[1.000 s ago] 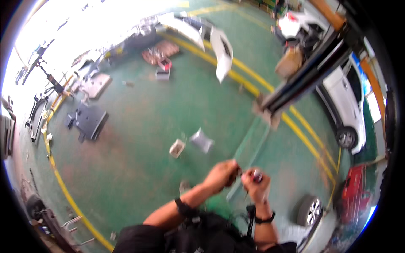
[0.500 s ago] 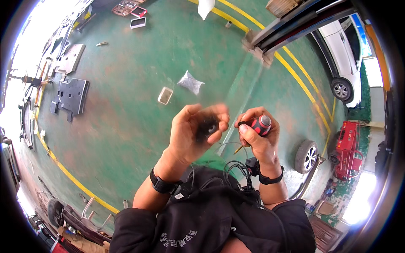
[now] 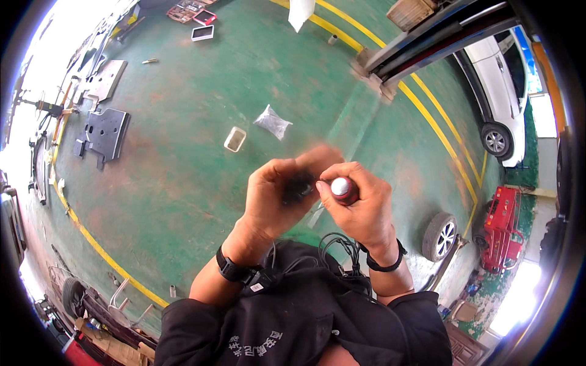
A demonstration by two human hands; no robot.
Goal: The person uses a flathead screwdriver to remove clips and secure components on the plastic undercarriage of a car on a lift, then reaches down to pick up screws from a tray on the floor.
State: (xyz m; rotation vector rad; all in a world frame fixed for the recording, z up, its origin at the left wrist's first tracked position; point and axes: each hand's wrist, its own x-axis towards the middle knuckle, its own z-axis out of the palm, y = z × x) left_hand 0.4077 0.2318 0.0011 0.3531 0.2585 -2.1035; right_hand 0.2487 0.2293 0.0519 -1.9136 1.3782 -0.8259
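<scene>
Cupping a dark part [image 3: 298, 189], left hand [image 3: 267, 196] faces right hand [image 3: 365, 206] clutching a red-handled tool [image 3: 343, 190].

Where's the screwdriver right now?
In the head view, the screwdriver sits right of centre, gripped in the right hand, just right of the left hand.

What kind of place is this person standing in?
It looks like a car repair workshop: a white car stands at the right, a loose wheel is nearer the person, and detached dark panels lie on the green floor.
</scene>
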